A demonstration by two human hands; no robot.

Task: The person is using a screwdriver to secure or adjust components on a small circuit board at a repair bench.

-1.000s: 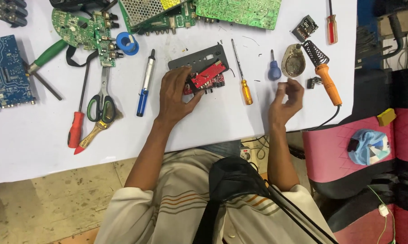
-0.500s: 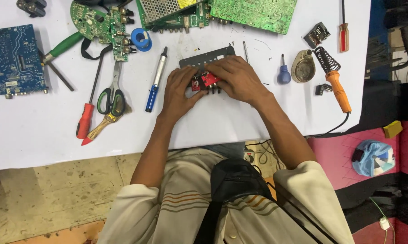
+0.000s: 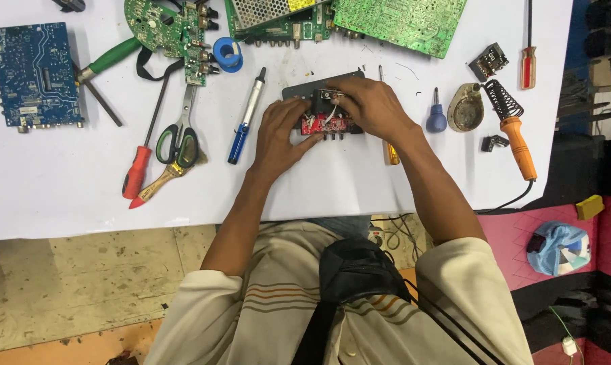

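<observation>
On the white table [image 3: 62, 182] lies a small red circuit board [image 3: 317, 124] fixed to a black panel [image 3: 305, 88]. My left hand [image 3: 282, 132] grips the board's left side, thumb along its near edge. My right hand [image 3: 372, 105] covers its right side, fingers curled over a black part at the top. A yellow-handled screwdriver [image 3: 391, 154] lies partly under my right wrist.
A blue desoldering pump [image 3: 246, 118], scissors [image 3: 179, 138], red-handled tools [image 3: 138, 172], a blue board [image 3: 35, 74] and green boards [image 3: 400, 20] lie around. To the right sit a blue-handled screwdriver [image 3: 436, 115], an orange soldering iron [image 3: 515, 138] and a round tin [image 3: 466, 108].
My right hand came in from the table's right side onto the red board a second ago and now stays there. My left hand has kept its hold.
</observation>
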